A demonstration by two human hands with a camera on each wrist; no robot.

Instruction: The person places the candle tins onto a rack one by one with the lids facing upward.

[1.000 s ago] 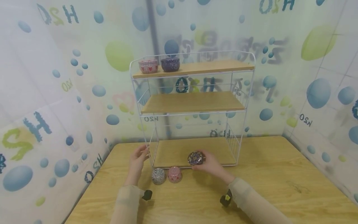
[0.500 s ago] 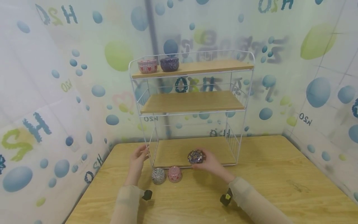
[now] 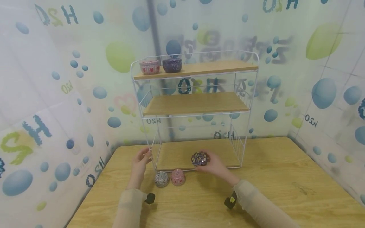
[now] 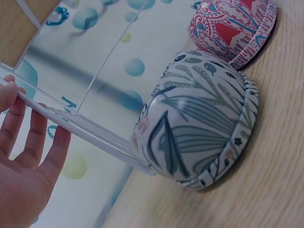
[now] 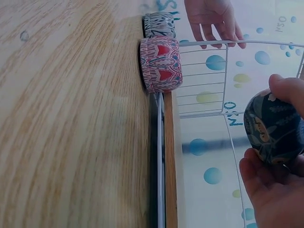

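Observation:
My right hand grips a small round dark tin with a floral pattern, held in front of the bottom shelf. Thumb and fingers wrap its sides in the right wrist view, where the tin shows dark blue. With thumb and fingertips, my left hand holds the left post of a white wire rack. Two more tins stand on the table before the rack: a white one with grey-green leaves, nearest my left hand, and a pink-red one beside it.
The three-tier rack has wooden boards, including the middle shelf. On its top shelf, at the left end, sit a pink tin and a dark purple tin. The wooden table reaches the patterned curtain behind.

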